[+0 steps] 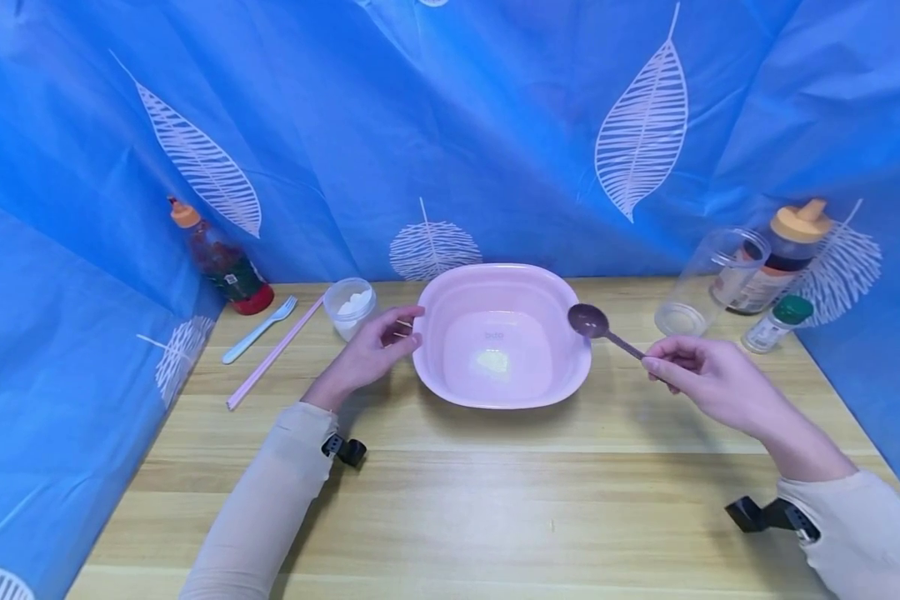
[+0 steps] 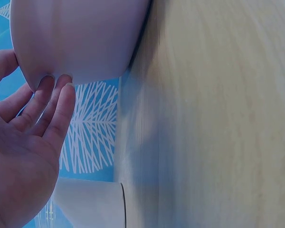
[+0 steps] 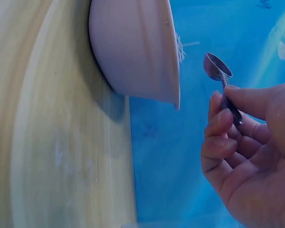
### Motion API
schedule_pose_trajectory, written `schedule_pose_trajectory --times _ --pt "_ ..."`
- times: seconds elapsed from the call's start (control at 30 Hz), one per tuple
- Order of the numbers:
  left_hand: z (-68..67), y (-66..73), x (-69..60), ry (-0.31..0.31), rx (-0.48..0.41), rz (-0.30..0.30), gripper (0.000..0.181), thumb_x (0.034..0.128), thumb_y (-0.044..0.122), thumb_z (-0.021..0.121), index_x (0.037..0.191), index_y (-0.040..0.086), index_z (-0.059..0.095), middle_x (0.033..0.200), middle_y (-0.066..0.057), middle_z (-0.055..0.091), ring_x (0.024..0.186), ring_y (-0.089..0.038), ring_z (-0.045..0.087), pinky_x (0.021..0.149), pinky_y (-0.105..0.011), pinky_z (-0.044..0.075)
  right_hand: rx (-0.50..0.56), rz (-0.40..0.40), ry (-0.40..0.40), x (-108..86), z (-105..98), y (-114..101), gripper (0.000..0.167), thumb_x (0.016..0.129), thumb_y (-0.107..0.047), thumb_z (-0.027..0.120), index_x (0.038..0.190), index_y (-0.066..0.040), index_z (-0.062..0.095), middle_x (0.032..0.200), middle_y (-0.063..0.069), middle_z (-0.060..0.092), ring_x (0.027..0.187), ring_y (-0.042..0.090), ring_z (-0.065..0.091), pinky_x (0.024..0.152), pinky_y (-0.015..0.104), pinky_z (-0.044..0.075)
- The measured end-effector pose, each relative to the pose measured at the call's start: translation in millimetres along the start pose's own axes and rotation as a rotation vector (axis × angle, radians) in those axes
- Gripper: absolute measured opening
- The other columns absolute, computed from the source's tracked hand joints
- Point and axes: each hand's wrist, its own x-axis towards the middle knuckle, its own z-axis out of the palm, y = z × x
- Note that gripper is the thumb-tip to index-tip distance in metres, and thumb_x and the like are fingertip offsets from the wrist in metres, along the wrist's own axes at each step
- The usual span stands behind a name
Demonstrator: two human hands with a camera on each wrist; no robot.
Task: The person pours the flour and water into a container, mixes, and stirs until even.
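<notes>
A pink plastic basin (image 1: 504, 398) stands at the middle of the wooden table. My left hand (image 1: 371, 350) is at its left rim, thumb and fingertips touching it. In the left wrist view, the rather straight fingers (image 2: 61, 109) rest against the outer wall below the rim. My right hand (image 1: 708, 379) pinches the handle of a dark brown measuring spoon (image 1: 589, 321) between thumb and fingers. The spoon's round bowl is at the basin's right rim in the head view, and the right wrist view shows the spoon (image 3: 217, 66) raised above rim level.
A small tub of white contents (image 1: 350, 307), pink chopsticks (image 1: 276, 354), a light blue fork (image 1: 261, 330) and a red sauce bottle (image 1: 228, 271) lie or stand left. On the right are a clear cup (image 1: 701, 283), a dark sauce bottle (image 1: 776, 262) and a green-capped shaker (image 1: 776, 325).
</notes>
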Motion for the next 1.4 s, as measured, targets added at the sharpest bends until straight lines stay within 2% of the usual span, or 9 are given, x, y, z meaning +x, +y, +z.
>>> schedule_pose_trajectory --times 0.17,0.43,0.67,0.83,1.2,1.4 --pt "0.6 -0.6 0.3 0.003 -0.011 0.007 0.051 0.1055 0.015 0.068 0.154 0.003 0.055 0.14 -0.024 0.066 0.127 -0.039 0.067 0.108 -0.045 0.055 -0.039 -0.069 -0.03 19.7 6.6 -14.1 0.018 0.109 -0.017 0.065 0.11 -0.001 0.074 0.089 0.005 0.068 0.073 0.009 0.056 0.06 0.027 0.047" --pt "1.0 -0.2 0.3 0.002 -0.017 0.011 0.052 0.1052 0.015 0.068 0.154 0.003 0.056 0.141 -0.025 0.066 0.127 -0.04 0.066 0.109 -0.049 0.054 -0.17 -0.186 -0.066 45.6 17.2 -31.8 0.014 0.106 -0.016 0.069 0.104 -0.004 0.076 0.076 -0.001 0.061 0.068 0.012 0.051 0.058 0.026 0.044" --pt "0.7 -0.9 0.4 0.002 -0.016 0.018 0.051 0.1055 0.014 0.068 0.154 0.003 0.056 0.141 -0.025 0.066 0.127 -0.039 0.067 0.108 -0.046 0.055 -0.279 -0.186 -0.121 64.7 25.8 -47.1 0.013 0.101 -0.024 0.077 0.095 -0.013 0.079 0.072 -0.005 0.06 0.067 0.012 0.051 0.06 0.026 0.04" --pt "0.6 -0.4 1.0 -0.002 -0.02 0.013 0.051 0.1054 0.015 0.068 0.154 0.003 0.056 0.14 -0.025 0.066 0.127 -0.039 0.067 0.107 -0.046 0.055 -0.321 -0.213 -0.147 73.6 32.2 -52.9 0.01 0.098 -0.024 0.081 0.092 -0.015 0.081 0.07 -0.007 0.062 0.068 0.013 0.052 0.063 0.028 0.04" --pt "-0.3 0.8 1.3 -0.005 -0.029 -0.003 0.052 0.1054 0.016 0.069 0.154 0.004 0.056 0.142 -0.024 0.065 0.129 -0.039 0.066 0.109 -0.05 0.054 -0.286 -0.356 -0.232 72.8 32.6 -58.5 0.008 0.102 -0.014 0.075 0.102 -0.012 0.083 0.09 -0.006 0.077 0.083 0.01 0.065 0.078 0.035 0.056" --pt "0.1 0.8 0.5 -0.006 -0.02 -0.003 0.052 0.1057 0.017 0.068 0.155 0.004 0.055 0.143 -0.024 0.065 0.129 -0.039 0.065 0.11 -0.049 0.054 -0.219 -0.386 -0.199 78.9 48.3 -57.9 0.01 0.102 -0.015 0.074 0.104 -0.012 0.084 0.096 -0.003 0.079 0.083 0.009 0.064 0.077 0.03 0.055"
